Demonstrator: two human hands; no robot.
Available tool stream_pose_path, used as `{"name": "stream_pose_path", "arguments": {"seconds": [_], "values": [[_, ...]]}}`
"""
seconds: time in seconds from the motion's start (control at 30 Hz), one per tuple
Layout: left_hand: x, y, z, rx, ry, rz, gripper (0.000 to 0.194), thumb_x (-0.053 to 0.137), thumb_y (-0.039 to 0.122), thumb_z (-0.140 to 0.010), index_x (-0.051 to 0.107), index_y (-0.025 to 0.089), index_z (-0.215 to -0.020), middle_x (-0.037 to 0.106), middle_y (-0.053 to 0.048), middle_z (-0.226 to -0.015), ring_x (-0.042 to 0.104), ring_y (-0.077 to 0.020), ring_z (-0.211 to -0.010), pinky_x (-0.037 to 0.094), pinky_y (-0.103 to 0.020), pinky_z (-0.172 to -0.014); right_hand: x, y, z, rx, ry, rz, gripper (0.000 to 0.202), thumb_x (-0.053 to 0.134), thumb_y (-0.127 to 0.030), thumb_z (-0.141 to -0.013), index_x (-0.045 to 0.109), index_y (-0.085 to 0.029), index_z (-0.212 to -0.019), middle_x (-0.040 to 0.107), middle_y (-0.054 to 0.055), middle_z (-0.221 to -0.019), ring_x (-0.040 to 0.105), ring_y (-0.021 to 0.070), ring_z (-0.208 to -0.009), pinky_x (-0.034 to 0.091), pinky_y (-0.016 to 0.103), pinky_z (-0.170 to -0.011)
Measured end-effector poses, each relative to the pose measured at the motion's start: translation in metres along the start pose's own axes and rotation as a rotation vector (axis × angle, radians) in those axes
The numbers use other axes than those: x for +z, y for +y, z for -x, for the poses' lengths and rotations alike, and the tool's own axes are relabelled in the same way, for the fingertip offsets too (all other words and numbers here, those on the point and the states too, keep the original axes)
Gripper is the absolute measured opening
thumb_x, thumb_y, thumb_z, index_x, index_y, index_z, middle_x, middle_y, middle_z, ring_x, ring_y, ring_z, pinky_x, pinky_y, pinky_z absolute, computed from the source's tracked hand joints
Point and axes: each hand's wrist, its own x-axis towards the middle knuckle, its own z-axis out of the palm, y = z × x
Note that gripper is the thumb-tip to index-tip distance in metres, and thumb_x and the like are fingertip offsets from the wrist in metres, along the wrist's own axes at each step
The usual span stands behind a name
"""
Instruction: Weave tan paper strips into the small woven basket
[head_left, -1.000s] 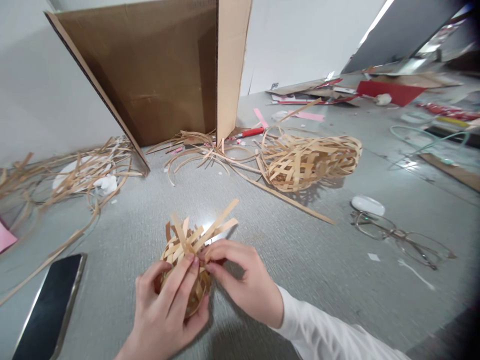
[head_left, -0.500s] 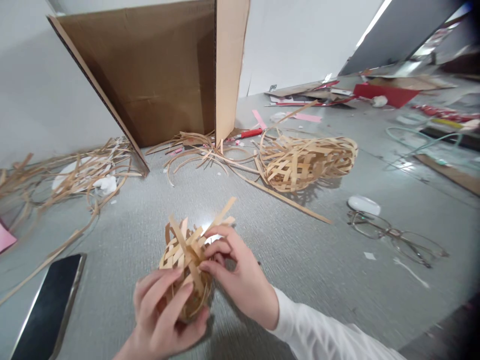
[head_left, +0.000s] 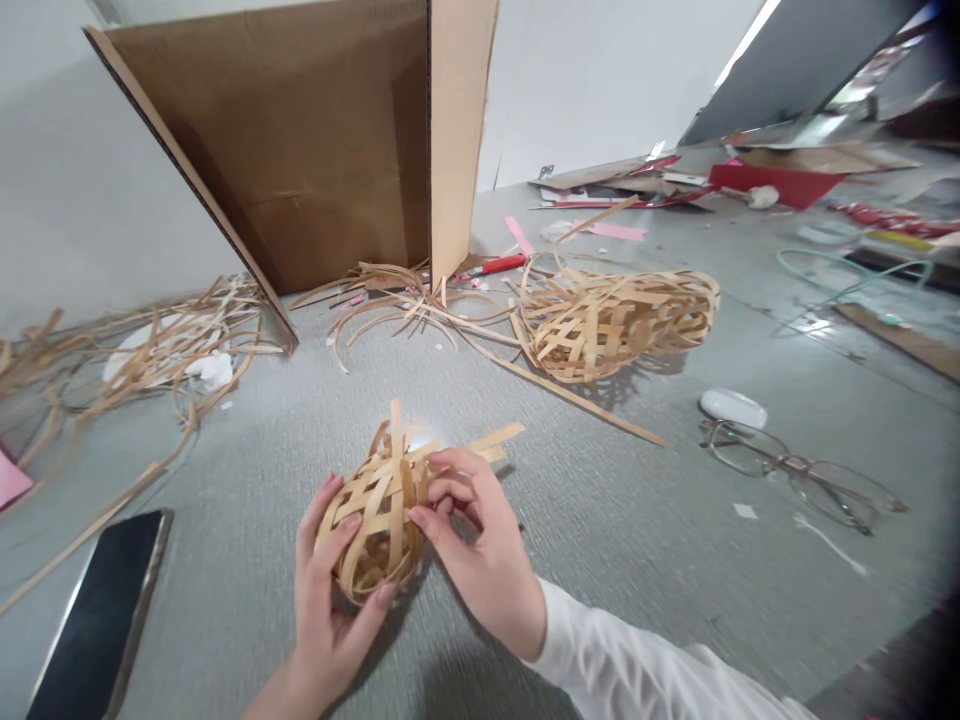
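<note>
A small woven piece of pale bamboo strips (head_left: 375, 515) is held just above the grey table, its loose strip ends poking up and to the right. My left hand (head_left: 326, 590) wraps round its left and lower side, thumb below and fingers on the weave. On the right edge, my right hand (head_left: 480, 545) pinches a strip between thumb and fingers. Behind and to the right lies a larger woven piece (head_left: 615, 320) on its side, with long strips trailing from it.
Folded cardboard (head_left: 322, 150) stands at the back. Loose strips (head_left: 217, 350) spread at the left, above a black phone (head_left: 101, 615). A red-handled tool (head_left: 502, 264) lies by the cardboard. Glasses (head_left: 795, 465) and a white case (head_left: 733, 408) lie right; paper scraps are behind.
The small woven piece has turned, its loose strips now leaning further right. My left hand has shifted its hold, with fingers more spread along the left side.
</note>
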Motion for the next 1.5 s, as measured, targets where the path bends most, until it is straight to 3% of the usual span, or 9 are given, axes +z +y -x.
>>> {"name": "stream_pose_path", "arguments": {"seconds": [0.33,0.5,0.6,0.7,0.87,1.0,1.17,1.3,1.5], "values": [[0.001,0.001,0.0,-0.013,-0.018,0.047,0.042,0.055,0.009,-0.082,0.048,0.025,-0.121,0.039,-0.011,-0.142,0.039,-0.024,-0.132,0.042,-0.041,-0.1,-0.001,-0.006,0.002,-0.042,-0.075,-0.057,0.037,0.052,-0.007,-0.082,0.046,-0.031,-0.109,0.057,-0.002,-0.083,0.054,0.0111,-0.068,0.046,0.02,-0.059],[0.002,0.003,-0.002,-0.001,-0.003,0.091,0.048,0.054,0.004,-0.08,0.049,0.028,-0.122,0.039,-0.009,-0.142,0.039,-0.025,-0.132,0.041,-0.044,-0.101,-0.002,-0.005,0.002,-0.092,-0.117,-0.044,0.042,0.051,-0.004,-0.083,0.046,-0.033,-0.113,0.059,-0.001,-0.091,0.056,0.0121,-0.072,0.046,0.02,-0.059],[0.002,0.001,0.002,-0.013,0.002,0.069,0.048,0.057,0.011,-0.081,0.048,0.027,-0.126,0.037,-0.01,-0.143,0.037,-0.0276,-0.133,0.039,-0.046,-0.1,-0.005,-0.001,0.0,-0.101,-0.1,0.027,0.04,0.052,-0.005,-0.084,0.047,-0.031,-0.113,0.058,0.0,-0.092,0.054,0.012,-0.068,0.048,0.023,-0.061],[0.0,0.0,0.009,-0.033,0.017,0.086,0.057,0.062,0.025,-0.08,0.042,0.024,-0.134,0.037,-0.015,-0.141,0.037,-0.0318,-0.13,0.038,-0.05,-0.099,-0.009,0.003,-0.004,-0.144,-0.074,0.156,0.03,0.051,-0.007,-0.087,0.054,-0.028,-0.108,0.055,0.003,-0.099,0.057,0.0157,-0.082,0.051,0.029,-0.072],[-0.003,0.004,0.008,-0.008,0.089,-0.098,0.062,0.072,0.02,-0.069,0.049,0.021,-0.127,0.046,-0.011,-0.119,0.046,-0.0258,-0.116,0.041,-0.04,-0.095,-0.018,0.004,-0.008,-0.135,-0.212,0.276,0.022,0.052,-0.008,-0.088,0.062,-0.024,-0.098,0.049,0.006,-0.106,0.059,0.0149,-0.08,0.051,0.034,-0.078],[-0.002,0.007,0.0,0.086,0.064,-0.011,0.066,0.07,0.016,-0.067,0.046,0.023,-0.129,0.044,-0.011,-0.126,0.038,-0.031,-0.13,0.032,-0.051,-0.108,-0.022,-0.001,-0.01,-0.135,-0.335,0.288,0.022,0.049,-0.008,-0.089,0.059,-0.021,-0.103,0.049,0.007,-0.101,0.057,0.0165,-0.081,0.051,0.035,-0.078],[-0.002,0.003,0.0,0.163,0.015,0.085,0.058,0.058,0.038,-0.083,0.041,0.02,-0.136,0.046,-0.011,-0.128,0.036,-0.0337,-0.134,0.03,-0.052,-0.11,-0.027,-0.007,-0.013,-0.143,-0.443,0.303,0.023,0.045,-0.008,-0.088,0.056,-0.02,-0.104,0.05,0.007,-0.098,0.056,0.02,-0.09,0.05,0.036,-0.079],[-0.007,0.002,0.005,0.166,-0.072,0.003,0.053,0.037,0.035,-0.092,0.038,0.015,-0.141,0.046,-0.014,-0.131,0.034,-0.0323,-0.134,0.029,-0.049,-0.11,-0.027,-0.001,-0.013,-0.125,-0.384,0.319,0.021,0.043,-0.009,-0.089,0.055,-0.022,-0.101,0.052,0.006,-0.096,0.056,0.0189,-0.087,0.049,0.036,-0.077],[-0.002,0.001,0.011,-0.081,0.044,0.02,0.052,0.056,0.016,-0.083,0.046,0.023,-0.133,0.042,-0.011,-0.139,0.037,-0.0253,-0.132,0.032,-0.042,-0.109,-0.023,0.011,-0.004,0.038,-0.279,0.116,0.02,0.042,-0.025,-0.096,0.054,-0.026,-0.113,0.058,0.007,-0.108,0.058,0.0197,-0.101,0.048,0.04,-0.09]]}}
